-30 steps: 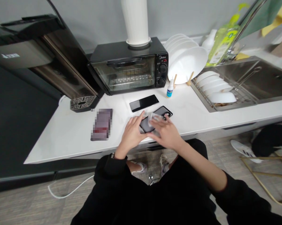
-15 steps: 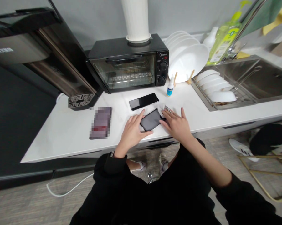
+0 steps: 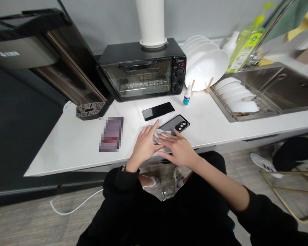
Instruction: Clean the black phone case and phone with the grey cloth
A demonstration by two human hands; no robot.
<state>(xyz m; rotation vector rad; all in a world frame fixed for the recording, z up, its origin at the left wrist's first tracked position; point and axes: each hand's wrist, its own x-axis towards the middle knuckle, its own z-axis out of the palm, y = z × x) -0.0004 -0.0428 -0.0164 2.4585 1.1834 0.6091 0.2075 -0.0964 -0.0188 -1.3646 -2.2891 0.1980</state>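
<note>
A phone case (image 3: 172, 124) with a dark rim, a grey back and round camera openings lies at a slant on the white counter. My left hand (image 3: 144, 142) holds its left end, thumb on the near side and index finger on the far side. With fingers pressed down, my right hand (image 3: 179, 147) holds a crumpled white tissue (image 3: 157, 136) against the left part of the case. The tissue and both hands hide that end. Behind the case lies a phone (image 3: 158, 111) with a black screen. A small white spray bottle (image 3: 186, 96) with a blue label stands upright nearby.
A blurred-out dark rectangular item (image 3: 111, 135) lies left on the counter (image 3: 74, 150). At the back stand a drinks dispenser (image 3: 92, 109), a toaster oven (image 3: 143, 78) and racked plates (image 3: 207, 70). The sink (image 3: 294, 85), with bowls, is at right, near another person's shoe (image 3: 265, 164).
My right hand has slid left along the case with the tissue, from the camera end to the end by my left hand. The camera openings now show. My left hand stays at the case.
</note>
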